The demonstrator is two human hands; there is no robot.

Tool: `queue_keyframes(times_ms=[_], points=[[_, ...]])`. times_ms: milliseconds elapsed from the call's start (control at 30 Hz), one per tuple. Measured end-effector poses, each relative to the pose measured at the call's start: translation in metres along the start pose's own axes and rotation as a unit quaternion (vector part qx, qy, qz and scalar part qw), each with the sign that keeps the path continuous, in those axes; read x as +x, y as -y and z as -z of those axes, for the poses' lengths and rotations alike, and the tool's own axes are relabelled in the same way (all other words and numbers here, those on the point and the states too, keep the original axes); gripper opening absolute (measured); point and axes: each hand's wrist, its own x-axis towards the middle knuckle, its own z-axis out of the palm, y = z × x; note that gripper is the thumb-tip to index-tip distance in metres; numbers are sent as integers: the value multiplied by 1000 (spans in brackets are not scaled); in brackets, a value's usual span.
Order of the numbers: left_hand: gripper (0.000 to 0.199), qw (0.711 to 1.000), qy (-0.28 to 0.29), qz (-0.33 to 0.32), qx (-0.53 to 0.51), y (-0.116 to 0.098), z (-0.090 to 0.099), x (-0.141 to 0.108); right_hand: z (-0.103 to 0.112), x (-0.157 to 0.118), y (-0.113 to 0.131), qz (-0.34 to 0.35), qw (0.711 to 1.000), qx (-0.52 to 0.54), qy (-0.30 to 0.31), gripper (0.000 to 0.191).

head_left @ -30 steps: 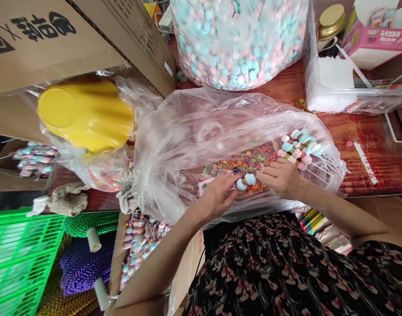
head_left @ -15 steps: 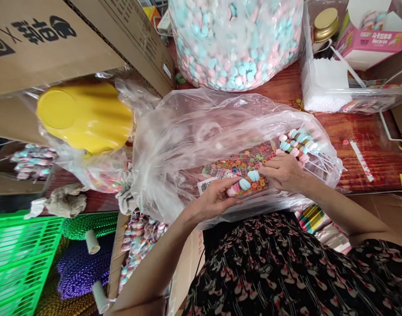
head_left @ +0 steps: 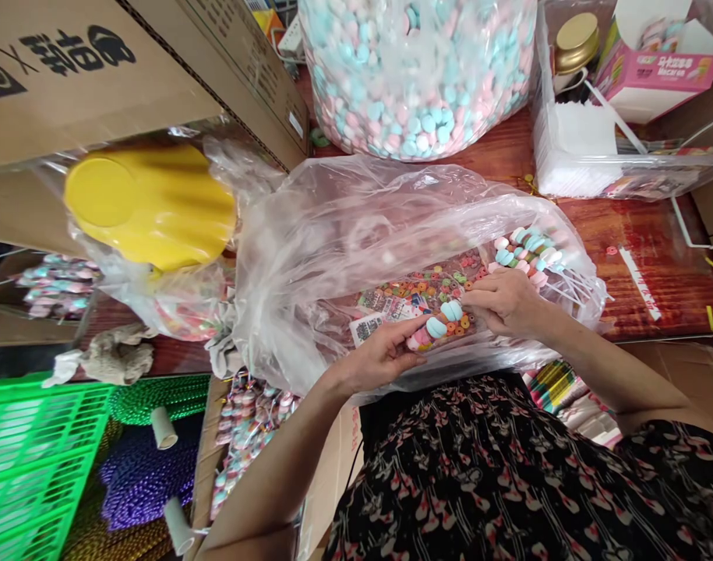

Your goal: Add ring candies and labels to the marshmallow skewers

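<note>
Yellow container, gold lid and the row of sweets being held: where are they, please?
Yellow container (head_left: 163,206): head view, on its side.
Gold lid (head_left: 577,33): head view, on its top.
Row of sweets (head_left: 436,328): head view, on a blue piece.

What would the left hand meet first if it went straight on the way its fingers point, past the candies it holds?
Probably the right hand, just beyond the blue candies, though depth there is unclear.

Light was soft and fairly bright; glare streaked the clear plastic (head_left: 385,183); wide-angle distortion bent the edges.
</note>
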Motion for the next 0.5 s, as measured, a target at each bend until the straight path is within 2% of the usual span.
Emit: queue_keyframes(times_ms=[100, 167, 233, 367, 433, 500], points=[[66, 996, -10, 28, -78, 2, -1, -2, 1, 0, 3, 18, 999, -49, 2, 20], [66, 995, -12, 38, -91, 3, -1, -2, 2, 0, 7, 37, 995, -88, 5, 20], [66, 998, -13, 31, -49, 3, -1, -1, 3, 0, 11, 55, 991, -120, 8, 19], [67, 994, 12, -12, 110, 0, -5, 6, 7, 1, 18, 85, 986, -143, 17, 20], [69, 988, 38, -20, 147, -3, -7, 8, 8, 2, 18, 92, 986, -138, 24, 21], [70, 988, 38, -18, 151, -3, -7, 9, 9, 3, 14, 89, 988, -126, 25, 20]])
